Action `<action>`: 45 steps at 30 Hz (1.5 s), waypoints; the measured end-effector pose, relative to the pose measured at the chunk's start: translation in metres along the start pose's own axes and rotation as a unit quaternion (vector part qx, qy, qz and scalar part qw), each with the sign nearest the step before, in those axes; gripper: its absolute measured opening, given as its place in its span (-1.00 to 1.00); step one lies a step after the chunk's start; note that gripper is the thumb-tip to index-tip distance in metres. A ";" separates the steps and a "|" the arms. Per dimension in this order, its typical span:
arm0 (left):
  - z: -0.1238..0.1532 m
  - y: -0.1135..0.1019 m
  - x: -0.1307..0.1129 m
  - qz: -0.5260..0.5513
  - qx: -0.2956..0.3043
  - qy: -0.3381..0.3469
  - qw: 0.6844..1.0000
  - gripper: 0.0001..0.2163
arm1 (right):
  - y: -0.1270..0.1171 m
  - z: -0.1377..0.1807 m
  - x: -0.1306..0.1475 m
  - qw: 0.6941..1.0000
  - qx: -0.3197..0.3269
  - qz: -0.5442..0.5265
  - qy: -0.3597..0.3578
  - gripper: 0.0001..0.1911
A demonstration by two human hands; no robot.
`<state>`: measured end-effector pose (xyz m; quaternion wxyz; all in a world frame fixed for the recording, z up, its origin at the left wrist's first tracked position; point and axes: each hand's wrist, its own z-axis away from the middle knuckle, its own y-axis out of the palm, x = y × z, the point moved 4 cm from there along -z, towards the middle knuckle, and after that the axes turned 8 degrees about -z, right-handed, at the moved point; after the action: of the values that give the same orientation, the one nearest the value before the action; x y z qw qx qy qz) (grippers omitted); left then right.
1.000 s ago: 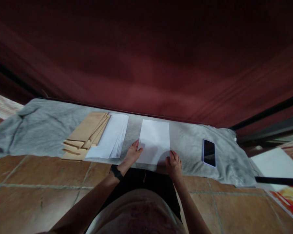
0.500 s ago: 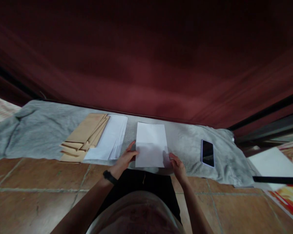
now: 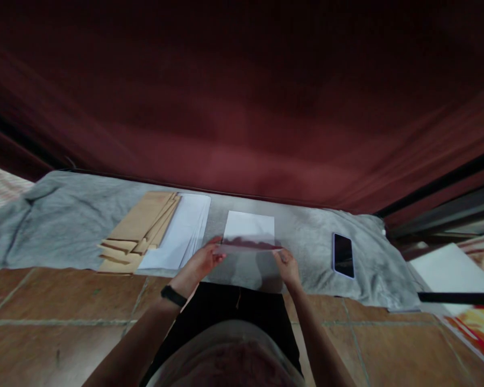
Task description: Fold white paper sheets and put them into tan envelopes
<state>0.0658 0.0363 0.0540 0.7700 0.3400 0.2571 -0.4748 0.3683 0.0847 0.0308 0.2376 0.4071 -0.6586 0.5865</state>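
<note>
Head view: we've got one white paper sheet (image 3: pixel 250 223) in the middle of the cloth-covered worktop (image 3: pixel 306 231), approx. in front of our torso. Its near edge is raised off the grey cloth, w/ a shadow below; can't tell if it's creased or just bent. Our L grip (image 3: pixel 205 262) pinches the sheet's near L corner btwn thumb and fingers; our R grip (image 3: pixel 287 265) pinches the near R corner. There's a black wristband (image 3: pixel 173 295) on our L wrist.

Surroundings: to the L, near our L grip, lies a white paper stack (image 3: pixel 187 226), edges fanned; can't tell if sheets or envelopes. Brown envelopes (image 3: pixel 143 217) overlap its L side, spread unevenly twd the near edge. To the R, well apart from our R grip, a smartphone (image 3: pixel 343 255) lies flat, screen dark, lilac rim. A dark red panel (image 3: pixel 242 161) blocks the far side, running along the worktop's back edge. Far R, past the worktop's end: a black bar (image 3: pixel 455 298), w/ a red-and-yellow printed item (image 3: pixel 482 330) by it, partly cut off. Tiled floor (image 3: pixel 64 344) below.
</note>
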 end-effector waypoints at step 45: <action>-0.007 0.069 0.071 -0.767 -0.082 0.416 0.481 -0.45 | 0.074 0.041 0.051 0.966 0.054 0.223 -0.117 -0.46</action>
<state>0.1578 0.0237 0.0179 -0.0732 0.1010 0.7440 -0.6564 0.2860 0.0306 0.0200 0.0002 0.3275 -0.7235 0.6076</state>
